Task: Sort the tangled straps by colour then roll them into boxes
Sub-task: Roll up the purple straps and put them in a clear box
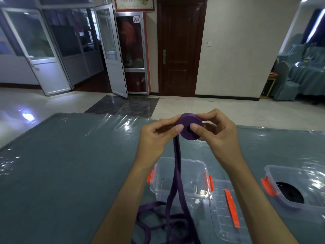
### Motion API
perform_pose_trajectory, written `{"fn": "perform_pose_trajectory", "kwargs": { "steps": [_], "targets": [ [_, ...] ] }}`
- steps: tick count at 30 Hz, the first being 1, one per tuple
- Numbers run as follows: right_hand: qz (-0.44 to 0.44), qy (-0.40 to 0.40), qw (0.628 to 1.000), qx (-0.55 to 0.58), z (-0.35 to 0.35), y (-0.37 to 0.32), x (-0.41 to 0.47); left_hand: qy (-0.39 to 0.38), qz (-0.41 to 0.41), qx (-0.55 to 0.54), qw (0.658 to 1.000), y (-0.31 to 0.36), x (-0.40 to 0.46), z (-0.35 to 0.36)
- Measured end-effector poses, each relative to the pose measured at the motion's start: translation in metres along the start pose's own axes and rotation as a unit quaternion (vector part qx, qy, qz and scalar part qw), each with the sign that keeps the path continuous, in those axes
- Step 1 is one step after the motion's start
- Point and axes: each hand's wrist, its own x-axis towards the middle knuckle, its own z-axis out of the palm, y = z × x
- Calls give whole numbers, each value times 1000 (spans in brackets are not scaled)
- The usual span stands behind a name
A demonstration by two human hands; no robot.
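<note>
Purple strap roll point(189, 127) between both hands

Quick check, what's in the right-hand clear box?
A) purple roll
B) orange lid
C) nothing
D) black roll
D: a black roll lies inside the right box, while the purple roll is held above the table by the left hand and right hand.

**Purple strap half rolled above the boxes**

The purple strap point(189, 126) was wound into a thick coil held in the air, its loose tail hanging down to a tangle on the table. Below stood an open clear box point(181, 178); a second box point(297, 187) at right contained a black roll point(289, 191).
</note>
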Motion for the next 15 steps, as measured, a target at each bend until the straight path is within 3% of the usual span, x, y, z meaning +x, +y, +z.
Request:
{"fn": "perform_pose_trajectory", "kwargs": {
  "steps": [5,11,15],
  "targets": [
    [23,-70,997,18,-5,-2,-3,30,24,2,999,-1,-4,0],
    [-2,-4,1000,7,-3,2,-2,-22,13,-2,1000,-10,-5,0],
    [50,-53,995,66,-1,2,-5,-20,15,0,1000,-6,3,-9]
  ]
}}
